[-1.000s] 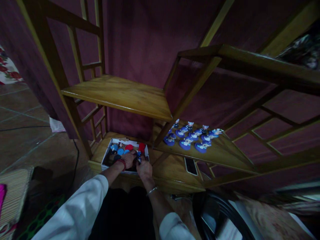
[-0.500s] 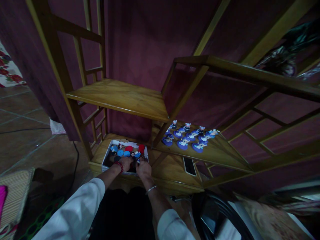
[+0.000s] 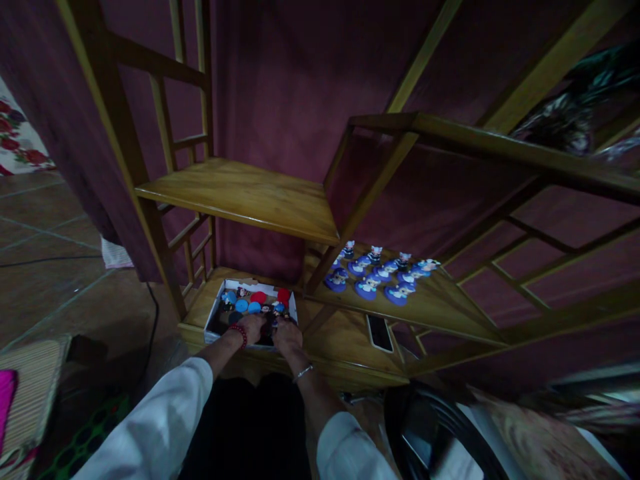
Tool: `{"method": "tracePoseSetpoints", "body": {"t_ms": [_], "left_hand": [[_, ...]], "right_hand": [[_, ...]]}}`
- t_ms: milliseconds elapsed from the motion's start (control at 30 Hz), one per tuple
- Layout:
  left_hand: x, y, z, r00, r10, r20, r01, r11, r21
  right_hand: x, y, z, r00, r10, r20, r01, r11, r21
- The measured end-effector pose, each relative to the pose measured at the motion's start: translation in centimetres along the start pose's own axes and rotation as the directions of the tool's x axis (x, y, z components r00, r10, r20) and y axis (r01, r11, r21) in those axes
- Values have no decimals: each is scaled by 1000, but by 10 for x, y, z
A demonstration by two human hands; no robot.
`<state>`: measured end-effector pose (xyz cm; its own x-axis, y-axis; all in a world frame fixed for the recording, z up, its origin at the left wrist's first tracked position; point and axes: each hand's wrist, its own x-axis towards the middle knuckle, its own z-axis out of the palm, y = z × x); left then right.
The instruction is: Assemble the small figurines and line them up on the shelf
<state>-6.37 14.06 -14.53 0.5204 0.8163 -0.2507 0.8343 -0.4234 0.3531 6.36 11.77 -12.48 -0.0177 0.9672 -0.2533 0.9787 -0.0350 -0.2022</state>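
A shallow white cardboard box [image 3: 214, 323] holds several small figurines and round blue, red and dark discs. Both my hands reach into its near side. My left hand [image 3: 251, 327], with a red bead bracelet at the wrist, has its fingers curled downward, and what they hold is hidden. Close beside it, my right hand [image 3: 287, 333], with a silver bracelet, has fingers drawn together by some dark figurines; I cannot make out what is in them. A blue figurine [image 3: 279, 308] lies just beyond the right fingertips. Two red discs, one at the back middle [image 3: 258, 297], show further back.
The box stands on the low wooden shelf [image 3: 320, 327]. Several purple-based figurines [image 3: 367, 287] stand in rows on the raised shelf [image 3: 440, 303] to the right. A phone [image 3: 380, 332] lies below them. An upper shelf board [image 3: 240, 193] overhangs the box. A black coiled hose [image 3: 425, 413] is lower right.
The blue figurine near my right fingers now lies slightly further back in the box. Both hands stay in nearly the same place, with small finger movements.
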Motion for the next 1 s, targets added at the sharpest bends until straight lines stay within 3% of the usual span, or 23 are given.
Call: {"method": "tracePoseSetpoints", "body": {"t_ms": [367, 633, 867, 1000], "left_hand": [[-4, 1, -6, 999, -33, -35, 32, 999, -16], [-3, 0, -6, 999, -23, -40, 22, 999, -36], [-3, -1, -7, 999, -33, -33, 32, 998, -46], [-4, -1, -7, 999, -27, -38, 25, 998, -50]], "right_hand": [[8, -3, -4, 999, 10, 33, -12, 999, 51], [19, -2, 4, 998, -20, -56, 23, 998, 57], [29, -4, 7, 998, 63, -3, -63, 996, 68], [33, -4, 4, 999, 44, 16, -45, 996, 79]]}}
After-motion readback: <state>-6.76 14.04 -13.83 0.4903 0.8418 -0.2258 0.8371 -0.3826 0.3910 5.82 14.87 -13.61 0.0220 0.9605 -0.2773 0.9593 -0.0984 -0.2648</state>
